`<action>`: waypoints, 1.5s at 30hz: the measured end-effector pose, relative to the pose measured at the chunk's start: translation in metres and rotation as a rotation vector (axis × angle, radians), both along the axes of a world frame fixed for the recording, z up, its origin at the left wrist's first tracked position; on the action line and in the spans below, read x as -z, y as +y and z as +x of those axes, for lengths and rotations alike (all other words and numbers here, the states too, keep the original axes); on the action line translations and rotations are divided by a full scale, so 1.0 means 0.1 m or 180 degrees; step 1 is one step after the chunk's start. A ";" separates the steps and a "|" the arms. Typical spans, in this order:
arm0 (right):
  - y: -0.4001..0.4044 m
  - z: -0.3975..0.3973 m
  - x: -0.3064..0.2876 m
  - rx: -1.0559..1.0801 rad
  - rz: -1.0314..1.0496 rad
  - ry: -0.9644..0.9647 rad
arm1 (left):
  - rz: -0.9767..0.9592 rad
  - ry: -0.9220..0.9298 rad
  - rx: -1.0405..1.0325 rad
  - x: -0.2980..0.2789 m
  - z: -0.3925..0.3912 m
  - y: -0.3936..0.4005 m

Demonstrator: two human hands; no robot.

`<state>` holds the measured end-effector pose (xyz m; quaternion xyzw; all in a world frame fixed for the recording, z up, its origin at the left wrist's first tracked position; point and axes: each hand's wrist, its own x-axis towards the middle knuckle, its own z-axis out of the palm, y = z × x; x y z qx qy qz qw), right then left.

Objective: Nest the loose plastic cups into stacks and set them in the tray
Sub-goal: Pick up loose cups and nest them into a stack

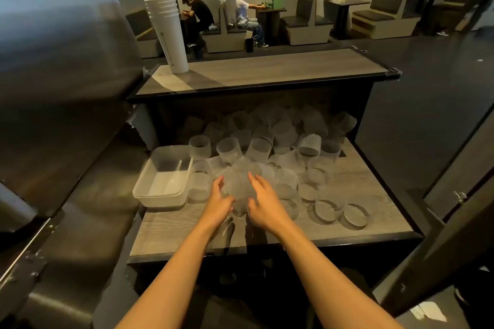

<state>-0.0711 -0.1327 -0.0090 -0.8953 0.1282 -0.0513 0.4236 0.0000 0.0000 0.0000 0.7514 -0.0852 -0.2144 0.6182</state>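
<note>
1. Both arms reach out over the lower wooden shelf [347, 224]. The left hand [217, 201] and right hand [263, 203] sit either side of one clear ribbed cup [238, 189], which lies in the gap between them.
2. Left hand: fingers loosely spread, fingertips up against the cup's left side. Honestly can't tell if it's actually gripping or just touching, the cup is see-through and a bit blurry.
3. Right hand: same deal, fingers relaxed and apart, reaching at the cup's right side. Nothing clearly clamped.
4. The tray [160, 196] is a clear rectangular tub just left of the left hand, sitting on the shelf near its left edge. No cups inside it as far as I can see.
5. The loose cups [280, 152] are piled beyond and to the right of the hands, some upright, some tipped over, some mouth-down. A few more stand right of the right hand near the shelf's front.
6. Far beyond the left hand, on the upper shelf [267, 69], there's a tall stack of white cups [171, 35].
7. Way back, two people sit at booth tables.
</note>
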 end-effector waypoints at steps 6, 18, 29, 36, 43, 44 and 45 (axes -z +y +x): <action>0.01 0.03 0.02 -0.0088 0.0056 0.0141 | -0.0024 0.0228 -0.0022 0.03 0.04 -0.02; -0.15 -0.33 0.16 0.0444 -0.0085 -0.0438 | -0.0134 -0.0465 0.0250 0.04 -0.15 0.02; -0.04 -0.65 0.36 0.0446 0.0072 -0.0429 | 0.0064 -0.0474 0.0316 0.33 -0.51 -0.03; 0.00 -0.71 0.44 0.0370 0.0061 -0.0276 | 0.0244 -0.0512 0.0147 0.52 -0.52 -0.02; -0.01 -0.63 0.45 0.0652 0.0023 -0.0222 | 0.0817 -0.0769 0.0076 0.49 -0.54 -0.04; -0.02 -0.62 0.46 0.0714 0.0055 -0.0213 | 0.0882 -0.0773 0.0081 0.49 -0.53 -0.05; -0.02 -0.61 0.45 0.0771 0.0062 -0.0202 | 0.0933 -0.0781 0.0083 0.50 -0.52 -0.05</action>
